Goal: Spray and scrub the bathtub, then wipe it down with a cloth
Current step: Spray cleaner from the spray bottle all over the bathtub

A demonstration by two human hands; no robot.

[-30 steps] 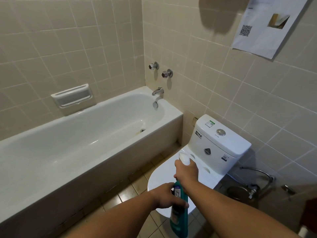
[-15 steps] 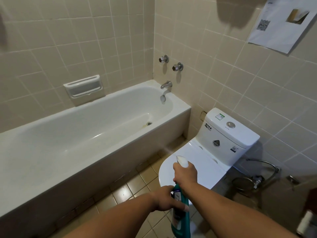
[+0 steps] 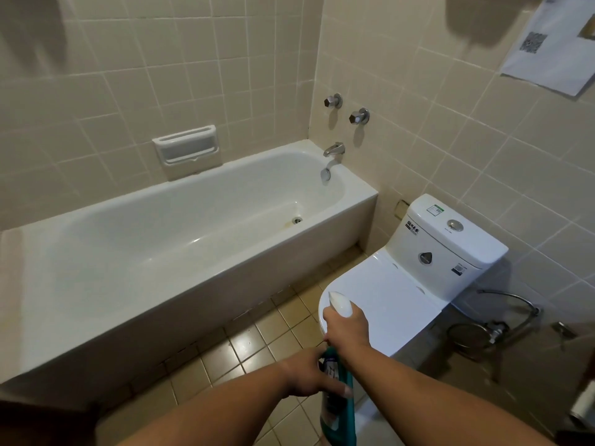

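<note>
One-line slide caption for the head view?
Right hand and left hand grip the green spray bottle, nozzle pointed toward the bathtub.

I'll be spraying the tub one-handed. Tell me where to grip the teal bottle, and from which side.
Grip the teal spray bottle at its neck, just under the white spray head, from behind, as the right hand does: the nozzle points away toward the bathtub.

There is one white bathtub [image 3: 145, 226] on the left, with one spout [image 3: 335, 149], one drain [image 3: 297, 220] and two tap handles [image 3: 333, 101] at its far end. One soap dish [image 3: 186, 146] sits in the far wall. One toilet [image 3: 402, 304] stands on the right, one spray bottle [image 3: 339, 410] is near, and one printed sheet [image 3: 553, 49] hangs far right.
</note>
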